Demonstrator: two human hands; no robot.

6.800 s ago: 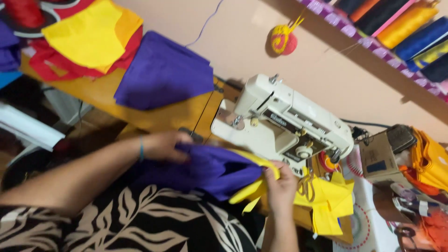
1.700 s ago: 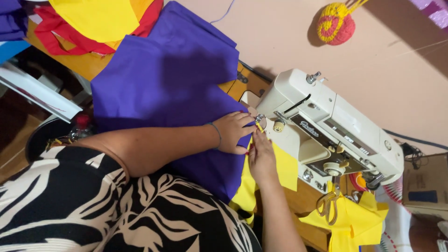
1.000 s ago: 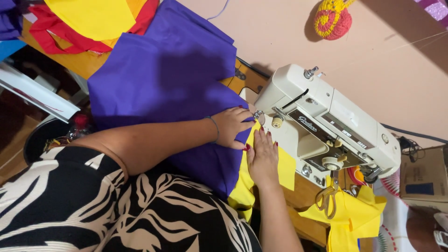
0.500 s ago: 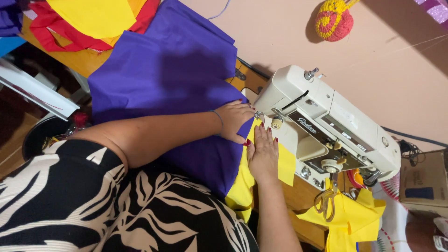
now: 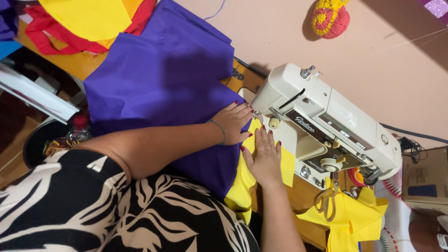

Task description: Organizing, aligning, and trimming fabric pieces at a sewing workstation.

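Note:
A large purple fabric (image 5: 163, 88) lies spread over the wooden table, its edge running under the needle of a cream sewing machine (image 5: 326, 126). My left hand (image 5: 232, 122) presses flat on the purple fabric just beside the needle. Flat on a yellow fabric (image 5: 245, 182) that hangs off the table edge under the purple one rests my right hand (image 5: 265, 157), fingers pointing toward the machine. Both hands lie close together in front of the presser foot.
Yellow and red cloth pieces (image 5: 84, 18) are piled at the far left of the table. Scissors with yellow handles (image 5: 325, 201) hang by more yellow cloth (image 5: 354, 221) at the right. A knitted yellow-and-red ball (image 5: 330, 17) hangs on the wall. A cardboard box (image 5: 427, 179) stands at right.
The purple fabric has been spread out and brought under the needle. Over the last second both hands have stayed pressed on the cloth, shifting only slightly toward the machine.

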